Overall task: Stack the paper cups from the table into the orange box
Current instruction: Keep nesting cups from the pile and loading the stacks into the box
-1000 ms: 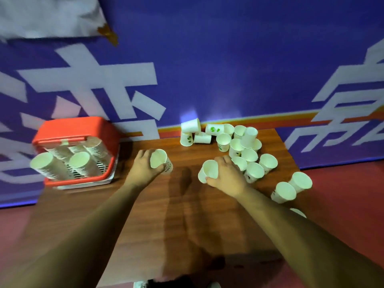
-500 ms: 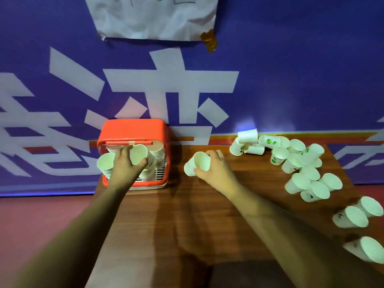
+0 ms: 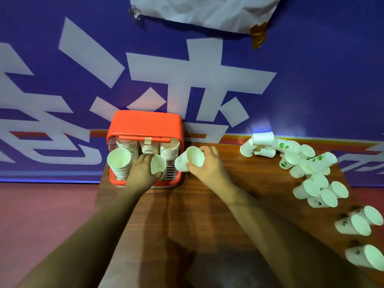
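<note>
The orange box point(image 3: 145, 123) stands at the table's far left, against the wall, with several stacks of white paper cups inside; one tall stack point(image 3: 119, 163) leans out at its front left. My left hand point(image 3: 141, 171) is over the box front and grips a paper cup point(image 3: 158, 164) on top of a stack there. My right hand point(image 3: 207, 166) holds another paper cup point(image 3: 190, 159), tilted with its mouth toward me, just right of the box. Several loose cups point(image 3: 305, 165) lie scattered on the right side of the table.
The wooden table point(image 3: 207, 215) ends at a purple banner wall point(image 3: 311, 80) behind the box. More cups point(image 3: 357, 223) lie near the right edge. A crumpled white sheet point(image 3: 207, 9) is taped to the wall above. Red floor point(image 3: 47, 208) lies to the left.
Both hands carried their cups leftward from the pile. My left hand now has its cup down at the stacks in the box, and my right hand has arrived beside the box.
</note>
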